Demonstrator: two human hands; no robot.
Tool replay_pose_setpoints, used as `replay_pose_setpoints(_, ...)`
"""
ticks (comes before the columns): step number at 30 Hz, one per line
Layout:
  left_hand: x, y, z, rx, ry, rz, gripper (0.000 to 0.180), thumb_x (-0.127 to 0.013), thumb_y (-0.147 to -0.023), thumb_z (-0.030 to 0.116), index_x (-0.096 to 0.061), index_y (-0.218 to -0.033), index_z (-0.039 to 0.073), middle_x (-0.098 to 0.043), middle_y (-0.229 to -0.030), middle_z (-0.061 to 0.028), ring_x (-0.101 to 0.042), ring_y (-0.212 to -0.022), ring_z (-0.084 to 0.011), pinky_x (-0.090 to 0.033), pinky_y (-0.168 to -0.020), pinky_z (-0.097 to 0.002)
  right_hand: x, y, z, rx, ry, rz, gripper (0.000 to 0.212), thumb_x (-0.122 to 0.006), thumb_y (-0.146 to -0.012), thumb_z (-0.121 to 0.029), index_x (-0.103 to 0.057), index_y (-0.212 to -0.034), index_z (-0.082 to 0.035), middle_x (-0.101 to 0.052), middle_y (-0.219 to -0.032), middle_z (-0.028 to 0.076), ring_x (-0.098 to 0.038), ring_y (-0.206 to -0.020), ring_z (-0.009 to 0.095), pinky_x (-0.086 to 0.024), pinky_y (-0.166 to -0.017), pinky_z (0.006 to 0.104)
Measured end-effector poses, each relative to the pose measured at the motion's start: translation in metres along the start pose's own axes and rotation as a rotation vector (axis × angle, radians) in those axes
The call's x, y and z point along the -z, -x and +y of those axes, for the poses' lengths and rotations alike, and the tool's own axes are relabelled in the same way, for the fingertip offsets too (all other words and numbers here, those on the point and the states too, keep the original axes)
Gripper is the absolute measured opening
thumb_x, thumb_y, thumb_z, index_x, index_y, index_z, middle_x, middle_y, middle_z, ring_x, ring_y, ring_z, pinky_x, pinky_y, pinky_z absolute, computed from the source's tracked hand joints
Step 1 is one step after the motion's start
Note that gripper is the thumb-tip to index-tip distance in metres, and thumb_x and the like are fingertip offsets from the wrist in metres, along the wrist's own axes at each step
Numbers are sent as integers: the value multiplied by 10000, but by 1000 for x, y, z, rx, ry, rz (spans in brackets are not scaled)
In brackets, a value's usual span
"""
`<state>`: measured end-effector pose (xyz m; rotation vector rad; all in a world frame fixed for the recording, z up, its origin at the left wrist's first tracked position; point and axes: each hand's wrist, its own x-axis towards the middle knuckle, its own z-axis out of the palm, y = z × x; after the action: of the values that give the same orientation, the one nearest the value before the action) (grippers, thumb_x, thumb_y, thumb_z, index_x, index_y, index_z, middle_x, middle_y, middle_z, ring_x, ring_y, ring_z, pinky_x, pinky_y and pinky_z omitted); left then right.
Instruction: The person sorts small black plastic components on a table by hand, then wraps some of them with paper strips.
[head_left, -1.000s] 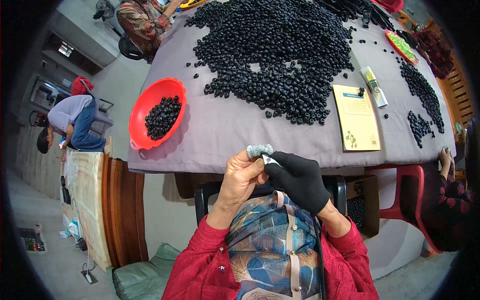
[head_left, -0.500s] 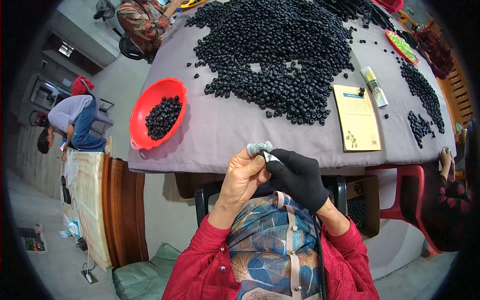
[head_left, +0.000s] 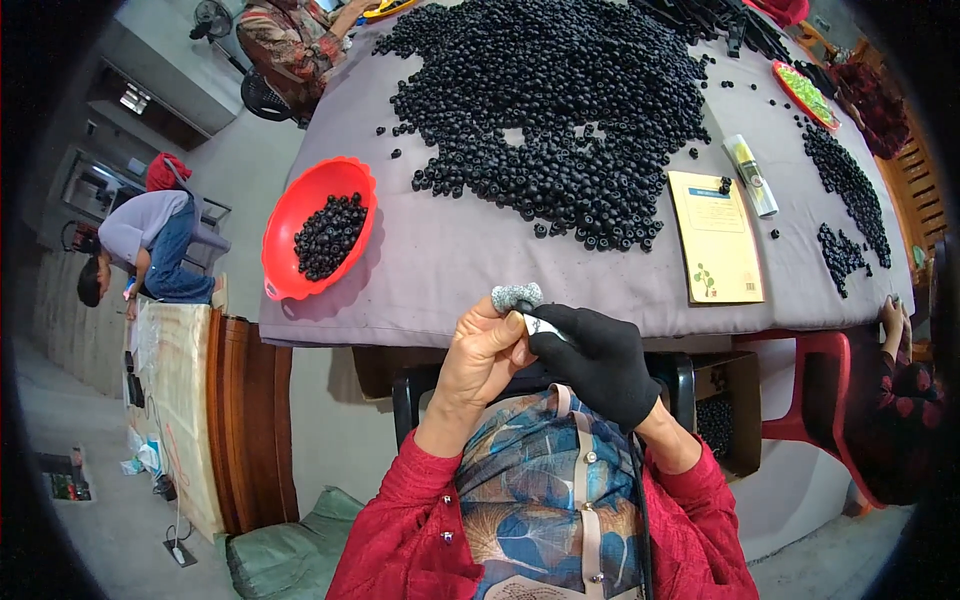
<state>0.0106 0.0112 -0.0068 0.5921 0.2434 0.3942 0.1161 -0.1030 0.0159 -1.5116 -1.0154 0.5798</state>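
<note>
Close together at the table's near edge, my two hands meet fingertip to fingertip. My bare left hand (head_left: 484,345) is closed in a pinch, with a grey speckled wrap (head_left: 517,295) at its index fingertip. A small black bead-like piece (head_left: 523,308) shows between the fingertips. My right hand (head_left: 600,355), in a black glove, is closed against the left; a white strip (head_left: 541,326) shows at its thumb. Whether that strip is held or wrapped on, I cannot tell. Beyond them, a red scalloped bowl (head_left: 283,225) holds more black pieces.
A large heap of black pieces (head_left: 560,110) covers the far middle of the grey tablecloth (head_left: 400,300). To the right lie a yellow booklet (head_left: 715,240), a clear-and-yellow tube (head_left: 750,175) and smaller piles. A person (head_left: 150,240) bends over at far left; others sit around the table.
My hands stay together in nearly the same place. The fingers have shifted slightly, and the dark piece between them shows more plainly now.
</note>
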Motion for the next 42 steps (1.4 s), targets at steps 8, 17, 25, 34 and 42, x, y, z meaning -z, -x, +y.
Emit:
replay_pose_setpoints(8, -2, -2, 0, 6, -15, 30, 186, -561, -832, 89, -584, -1013, 51, -603, -784, -39, -494, -556, -74, -411, -533, -203, 1, -1, 1, -46, -26, -3, 265, -659, -750, -143, -615, -998, -59, -631, -776, 99, -626, -664, 174, -483, -584, 267)
replay_pose_setpoints(17, -8, 1, 1, 38, -28, 69, 174, -534, -843, 57, -574, -1010, 31, -581, -775, -33, -468, -545, -75, -376, -508, -195, 0, -4, -11, -42, 40, 10, 231, -629, -783, -108, -607, -996, -21, -638, -806, 100, -590, -713, 92, -472, -622, 241)
replay_pose_setpoints(25, 11, 1, 29, -227, -289, 198, 188, -532, -829, 81, -597, -1002, 46, -525, -648, 15, -456, -536, -53, -347, -475, -184, -4, -1, -7, -105, 34, 38, 226, -600, -784, -97, -597, -971, 29, -640, -836, 113, -589, -753, 113, -470, -666, 254)
replay_pose_setpoints(34, 96, -7, 169, -703, -908, 769, 143, -605, -800, 117, -534, -889, 31, -531, -608, -12, -437, -409, -41, -325, -343, -171, -9, -6, -11, -157, 14, 4, 227, -607, -793, -105, -601, -978, 26, -642, -826, 94, -571, -731, 90, -464, -649, 238)
replay_pose_setpoints(42, 106, -63, 86, -679, -1438, 487, 211, -633, -709, 102, -632, -909, 36, -549, -718, -69, -509, -589, -129, -415, -537, -261, -4, -6, 5, 105, 206, -14, 239, -606, -794, -125, -597, -986, 18, -637, -829, 113, -592, -737, 116, -466, -654, 248)
